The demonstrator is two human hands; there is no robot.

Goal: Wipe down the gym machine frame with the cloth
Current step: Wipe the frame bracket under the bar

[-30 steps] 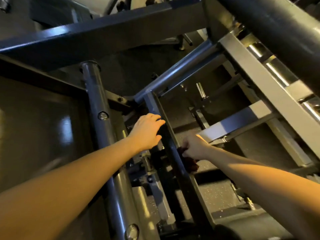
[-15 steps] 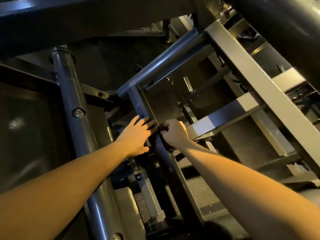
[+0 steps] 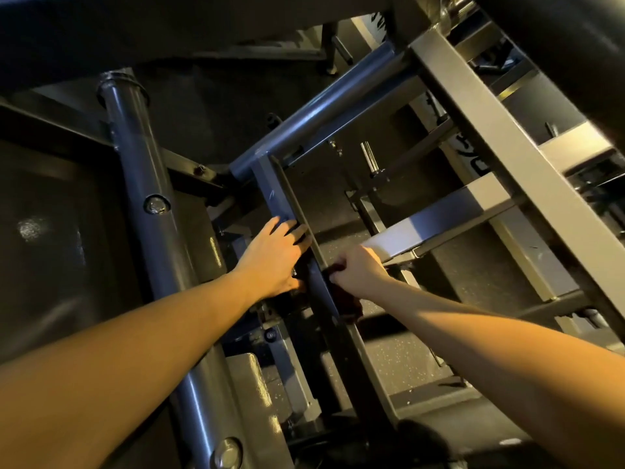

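Observation:
A dark flat frame bar (image 3: pixel 270 191) of the gym machine runs down the middle of the head view. My left hand (image 3: pixel 274 257) rests on its left face with the fingers spread. My right hand (image 3: pixel 358 270) grips a dark reddish cloth (image 3: pixel 348 304) and presses it against the bar's right edge, just below my left hand. Part of the cloth hangs under my right wrist; the rest is hidden in my fist.
A thick round post (image 3: pixel 148 198) stands to the left under my left forearm. A round crossbar (image 3: pixel 324 110) slants up to the right. Pale square beams (image 3: pixel 507 157) cross at right. Speckled rubber floor (image 3: pixel 399 363) lies below.
My right hand with the cloth slid up along the bar and then slightly down again. My left hand shifted from reaching to lying flat on the bar. The view tilted.

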